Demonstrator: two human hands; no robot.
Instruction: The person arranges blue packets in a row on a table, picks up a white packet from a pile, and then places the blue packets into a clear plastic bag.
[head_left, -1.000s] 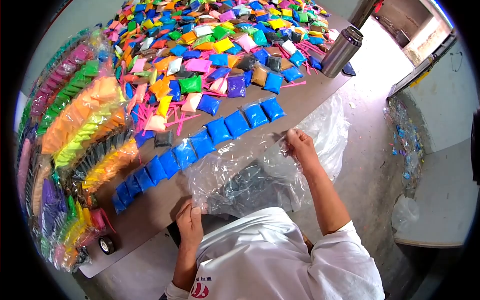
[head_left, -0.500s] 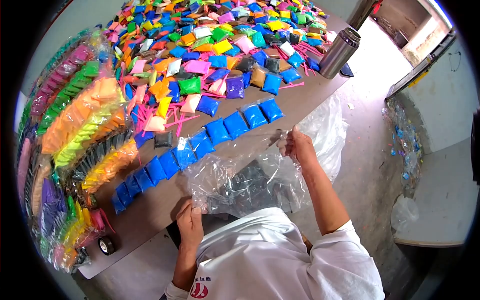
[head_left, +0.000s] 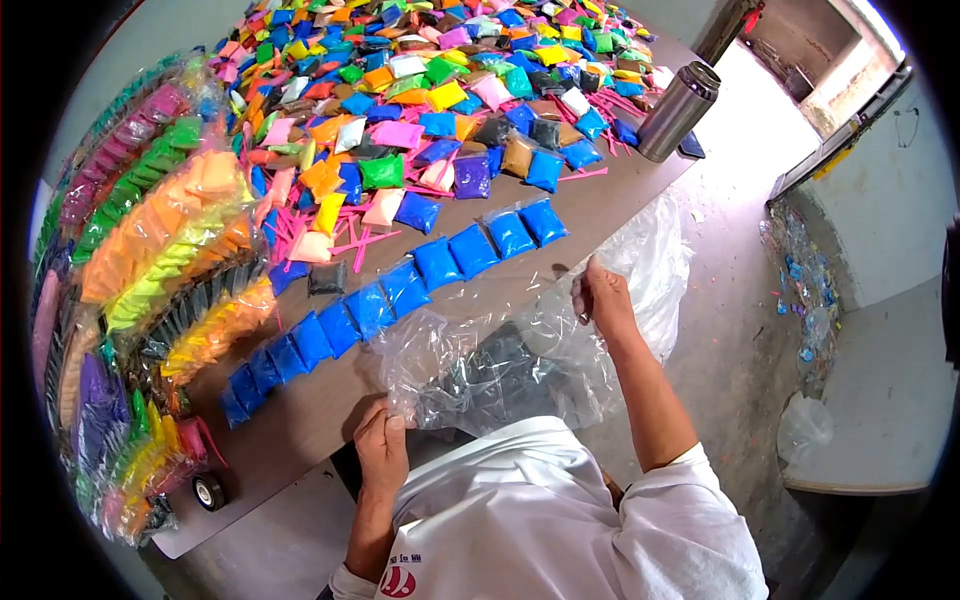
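A clear plastic bag (head_left: 470, 375) spreads across my lap and the table's front edge, with dark shapes showing through it. At its left edge, my left hand (head_left: 383, 440) pinches the film between thumb and fingers. My right hand (head_left: 605, 300) is closed at the bag's upper right side, its fingers curled against the film; the exact grip is partly hidden. Beyond the bag, a slanting row of blue packets (head_left: 385, 297) lies on the table. More crumpled clear plastic (head_left: 660, 265) hangs over the table edge beside my right hand.
A big heap of small coloured packets (head_left: 440, 95) with pink sticks covers the far table (head_left: 560, 265). Bagged rows of packets (head_left: 165, 270) line the left. A steel flask (head_left: 680, 110) stands at the right edge; a tape roll (head_left: 208, 491) sits front left. Plastic scraps (head_left: 805, 275) litter the floor.
My right hand has shifted slightly right and down and turned, its fingers more curled. The bag's upper edge has slackened near it. My left hand stays at the left edge.
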